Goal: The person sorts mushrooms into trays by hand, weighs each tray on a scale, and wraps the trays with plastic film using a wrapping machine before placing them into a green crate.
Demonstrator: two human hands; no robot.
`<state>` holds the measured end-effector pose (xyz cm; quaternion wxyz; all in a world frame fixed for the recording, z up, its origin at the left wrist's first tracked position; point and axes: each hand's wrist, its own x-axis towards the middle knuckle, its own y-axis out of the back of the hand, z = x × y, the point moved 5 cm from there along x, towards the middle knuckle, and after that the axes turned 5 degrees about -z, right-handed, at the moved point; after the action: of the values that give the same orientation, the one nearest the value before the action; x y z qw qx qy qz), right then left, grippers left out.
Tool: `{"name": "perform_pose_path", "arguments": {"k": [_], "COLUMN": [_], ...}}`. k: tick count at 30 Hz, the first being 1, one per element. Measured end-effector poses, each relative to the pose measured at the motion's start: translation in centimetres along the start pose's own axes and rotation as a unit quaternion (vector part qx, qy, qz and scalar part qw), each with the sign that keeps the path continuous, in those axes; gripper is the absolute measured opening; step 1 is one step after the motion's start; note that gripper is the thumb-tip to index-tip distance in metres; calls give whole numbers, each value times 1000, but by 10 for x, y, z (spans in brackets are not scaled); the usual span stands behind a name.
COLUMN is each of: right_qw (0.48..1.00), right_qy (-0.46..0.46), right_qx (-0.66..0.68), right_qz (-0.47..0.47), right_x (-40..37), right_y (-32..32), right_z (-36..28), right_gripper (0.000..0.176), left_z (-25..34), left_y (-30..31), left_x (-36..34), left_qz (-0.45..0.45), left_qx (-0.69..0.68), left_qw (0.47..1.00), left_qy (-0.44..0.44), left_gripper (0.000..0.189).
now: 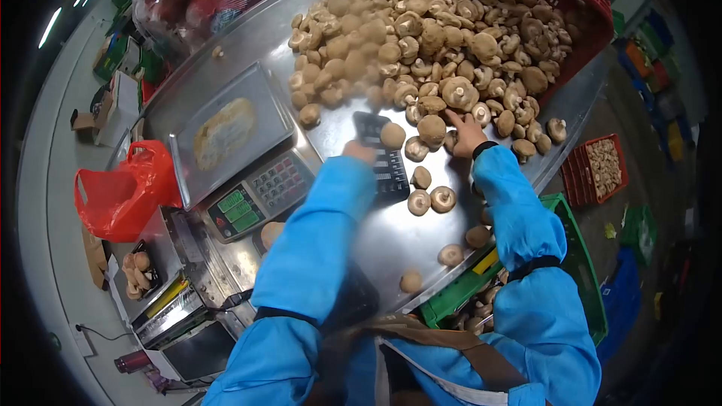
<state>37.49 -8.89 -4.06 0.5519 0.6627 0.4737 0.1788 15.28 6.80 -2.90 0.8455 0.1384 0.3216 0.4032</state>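
Left hand (361,153): just left of center, motion-blurred, at the left edge of the black slotted tray; whether it grips that edge I cannot tell.
Right hand (468,134): right of center, fingers parted, index fingertip at the lower edge of the pile, clenched on nothing that shows.
Black slotted tray (390,173): center of the frame, long axis near top-to-bottom, lower end leaning right.
Shiitake pile (444,37): upper center to upper right, spilling from the red crate (590,49) onto the steel table (391,248).
Hand to tray: the tray lies left and slightly below the right hand; a round-capped shiitake (432,130) sits between them, nearer the right hand. The left hand is nearer the tray.
Tray's right edge: one smooth shiitake cap (392,135) overlaps it.
Scale (282,183): left of center, display lit.
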Motion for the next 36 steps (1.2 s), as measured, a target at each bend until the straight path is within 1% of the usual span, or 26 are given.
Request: {"name": "perform_pose_path", "arguments": {"k": [2, 3, 4, 5, 6, 7, 8, 9, 10, 12, 13, 14, 16, 18, 19, 21, 23, 24, 27, 30, 31, 32, 33, 34, 35, 36], "right_qw": [1000, 980, 908, 945, 955, 959, 962, 961, 944, 893, 884, 875, 896, 941, 943, 901, 794, 740, 671, 744, 767, 768, 766, 765, 805, 829], "right_qy": [-25, 131, 280, 188, 157, 174, 192, 196, 219, 239, 241, 242, 299, 309, 310, 247, 165, 144, 135, 119, 123, 123, 144, 165, 181, 202], "right_qx": [-16, 150, 309, 249, 210, 186, 161, 160, 213, 331, 341, 351, 275, 132, 108, 357, 575, 634, 704, 643, 615, 608, 603, 597, 538, 493], "right_qz": [8, -10, -28, -97, -141, -124, -107, -108, -124, -188, -209, -229, -179, -39, 48, -16, -109, -174, -191, -137, -134, -161, -170, -178, -172, -170], "right_x": [12, 10, 3, 19, -6, -14, -19, -24, -33, -55, -65, -73, -92, -111, -113, -111, -108, -114, -108, -73, -60, -47, -31, -13, 4, 15], "right_y": [-9, -8, -2, -42, -18, -21, -21, -15, -4, 19, 30, 37, 53, 73, 72, 62, 38, 30, 16, 10, 7, 7, 7, 5, 5, 8], "right_z": [0, -18, -33, -16, -53, -67, -76, -83, -94, -120, -131, -140, -159, -173, -172, -163, -161, -175, -219, -252, -264, -276, -288, -301, -311, -326], "right_gripper": [85, 85, 86, 84, 79, 78, 77, 77, 77, 78, 79, 79, 78, 76, 75, 80, 84, 82, 70, 60, 59, 58, 57, 56, 56, 53], "left_z": [3, -2, -12, -23, -37, -46, -53, -68, -90, -129, -78, -57, -36, -31, -33, -34, -23, -24, -27, -40, -74, -95, -96, -109, -66, -71], "left_y": [-23, -39, -56, -70, -83, -89, -84, -83, -89, -89, -61, -42, -15, 5, 13, 26, 44, 51, 71, 97, 111, 132, 158, 186, 219, 239], "left_x": [1, 8, 18, 24, 29, 29, 27, 25, 23, 31, -14, -35, -59, -67, -70, -74, -86, -89, -91, -92, -73, -66, -74, -60, -105, -104], "left_qz": [13, 16, 19, 19, 1, -18, -15, -96, -175, -185, -243, -238, -239, -233, -209, -195, -161, -134, -135, -152, -57, 45, 55, 146, 67, 81], "left_qx": [-130, -104, -77, -81, -201, -316, -317, -412, -497, -567, -672, -675, -746, -764, -772, -786, -798, -805, -800, -798, -614, -376, -320, -242, -619, -566], "left_qw": [990, 993, 994, 994, 976, 945, 944, 906, 844, 796, 691, 691, 619, 602, 600, 586, 581, 577, 580, 576, 773, 905, 921, 906, 764, 803], "left_qy": [-44, -58, -74, -74, -81, -87, -88, 6, 99, 103, 110, 103, 51, -5, 1, -14, -24, -23, -76, -88, -150, -195, -213, -316, -169, -167], "left_gripper": [29, 31, 32, 32, 35, 38, 38, 40, 43, 45, 49, 49, 53, 56, 56, 56, 57, 57, 54, 41, 34, 27, 36, 53, 68, 77]}}
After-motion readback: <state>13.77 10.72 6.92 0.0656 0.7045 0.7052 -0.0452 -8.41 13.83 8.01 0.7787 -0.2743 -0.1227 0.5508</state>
